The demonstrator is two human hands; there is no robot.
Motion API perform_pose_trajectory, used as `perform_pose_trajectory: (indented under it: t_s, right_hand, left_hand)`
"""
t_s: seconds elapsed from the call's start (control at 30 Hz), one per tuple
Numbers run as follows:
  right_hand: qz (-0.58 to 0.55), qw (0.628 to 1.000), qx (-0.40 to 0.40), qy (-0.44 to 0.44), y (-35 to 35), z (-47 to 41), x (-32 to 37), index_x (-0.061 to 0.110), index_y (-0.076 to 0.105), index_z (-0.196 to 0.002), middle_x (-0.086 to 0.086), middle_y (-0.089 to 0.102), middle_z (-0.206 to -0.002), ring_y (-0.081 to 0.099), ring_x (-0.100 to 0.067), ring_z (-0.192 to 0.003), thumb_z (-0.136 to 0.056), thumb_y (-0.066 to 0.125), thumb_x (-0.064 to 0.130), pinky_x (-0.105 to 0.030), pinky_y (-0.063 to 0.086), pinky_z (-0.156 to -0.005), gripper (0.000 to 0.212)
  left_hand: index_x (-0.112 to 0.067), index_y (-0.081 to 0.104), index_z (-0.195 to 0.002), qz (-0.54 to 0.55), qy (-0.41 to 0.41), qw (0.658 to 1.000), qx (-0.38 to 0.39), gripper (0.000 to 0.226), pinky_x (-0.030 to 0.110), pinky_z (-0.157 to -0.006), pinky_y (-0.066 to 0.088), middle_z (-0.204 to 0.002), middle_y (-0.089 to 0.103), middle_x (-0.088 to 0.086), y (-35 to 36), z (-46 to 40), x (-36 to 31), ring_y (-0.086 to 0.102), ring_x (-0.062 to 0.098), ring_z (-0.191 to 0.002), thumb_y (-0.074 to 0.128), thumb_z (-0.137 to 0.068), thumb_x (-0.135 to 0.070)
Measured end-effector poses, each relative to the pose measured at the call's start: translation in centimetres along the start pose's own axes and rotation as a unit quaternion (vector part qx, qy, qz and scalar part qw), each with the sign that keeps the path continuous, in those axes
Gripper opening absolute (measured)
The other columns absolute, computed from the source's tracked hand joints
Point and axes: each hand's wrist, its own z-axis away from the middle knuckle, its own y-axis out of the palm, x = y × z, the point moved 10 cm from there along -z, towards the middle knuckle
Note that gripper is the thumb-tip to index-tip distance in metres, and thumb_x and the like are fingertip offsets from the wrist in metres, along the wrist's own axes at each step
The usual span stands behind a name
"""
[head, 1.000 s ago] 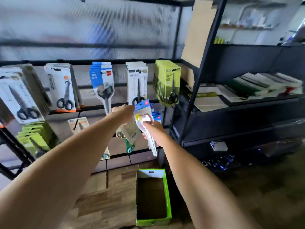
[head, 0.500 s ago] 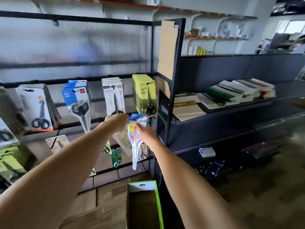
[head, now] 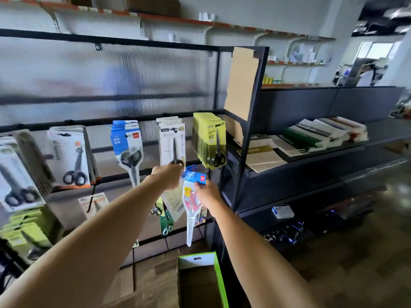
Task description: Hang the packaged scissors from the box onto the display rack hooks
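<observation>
Left hand (head: 170, 176) reaches to the black wire display rack (head: 142, 117), fingers curled at the foot of a white carded scissors pack (head: 172, 141) at its twelve o'clock; what it grips I cannot tell. Right hand (head: 205, 192) pinches the blue-topped clear scissors packet (head: 192, 196) with pink handles, its print too blurred to read. At six o'clock sits the green-edged cardboard box (head: 219, 276).

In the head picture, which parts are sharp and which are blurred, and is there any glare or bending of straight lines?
Head view: the yellow scissor packs and the right hand holding the blue-topped scissors pack are fairly sharp; the left packs smear with motion blur; glare whitens the window and floor; the wide lens bows the rack's top bar.
</observation>
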Motion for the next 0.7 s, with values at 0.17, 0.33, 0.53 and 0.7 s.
perform_pose_trajectory:
  t_s: [0.17,0.33,0.53,0.7]
  right_hand:
    - [-0.022,0.999,-0.037,0.011,0.9,0.4,-0.3,0.010,0.064,-0.117,-0.009,0.070,-0.111,0.067,-0.026,-0.100,-0.093,0.059,0.020,-0.034,0.053,-0.080,0.027]
    - [-0.003,0.998,-0.060,-0.013,1.3,-0.3,-1.1,0.009,0.064,-0.115,-0.012,0.070,-0.110,0.066,-0.029,-0.101,-0.086,0.062,0.007,-0.039,0.054,-0.084,0.029]
    - [-0.005,0.999,-0.038,0.004,2.3,-2.5,-4.0,0.008,0.062,-0.119,-0.010,0.068,-0.112,0.064,-0.024,-0.099,-0.093,0.058,0.013,-0.026,0.047,-0.073,0.026]
    - [0.018,0.999,-0.019,0.032,3.3,-5.7,-7.3,0.010,0.063,-0.120,-0.012,0.067,-0.115,0.064,-0.031,-0.104,-0.092,0.060,0.017,-0.036,0.053,-0.082,0.029]
  left_hand:
    - [-0.025,0.059,-0.115,0.001,0.025,1.000,0.020,0.030,0.028,-0.064,0.047,-0.105,0.067,-0.001,1.3,0.1,1.2,0.063,0.022,-0.090,0.052,-0.091,-0.008]
    - [-0.022,0.060,-0.112,-0.020,0.031,0.999,0.033,0.028,0.029,-0.062,0.046,-0.108,0.067,-0.003,2.9,-0.2,1.8,0.064,0.021,-0.092,0.052,-0.090,-0.006]
    - [-0.019,0.058,-0.114,-0.005,0.020,0.998,0.058,0.027,0.029,-0.066,0.043,-0.111,0.064,-0.001,6.3,-2.1,1.4,0.062,0.022,-0.101,0.051,-0.092,-0.005]
    - [-0.019,0.057,-0.118,0.005,0.010,0.994,0.107,0.034,0.032,-0.074,0.050,-0.112,0.064,0.001,9.8,-4.4,-0.1,0.062,0.022,-0.101,0.059,-0.088,-0.003]
